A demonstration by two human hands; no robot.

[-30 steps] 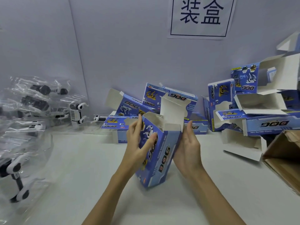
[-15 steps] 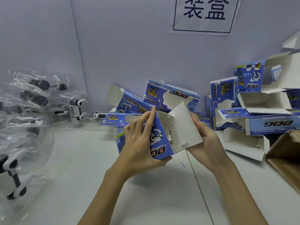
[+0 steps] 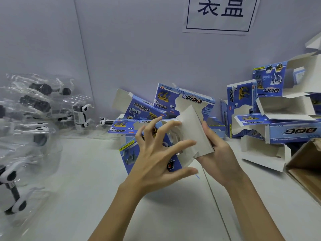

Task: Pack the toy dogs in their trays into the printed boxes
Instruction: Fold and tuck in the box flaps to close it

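I hold one blue box [image 3: 129, 154] up over the table [image 3: 86, 197], no dog in it yet: my left hand [image 3: 156, 164] has fingers spread on its front, my right hand [image 3: 217, 153] grips the white flap [image 3: 192, 129]. Lots left, I think: dogs in trays [image 3: 34, 119] wait at left w/ none packed, and empty boxes [image 3: 278, 110] are piled at the back & right.

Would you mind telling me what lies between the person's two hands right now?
In the head view, the printed box sits between the left hand and right hand, its white flap folded open.
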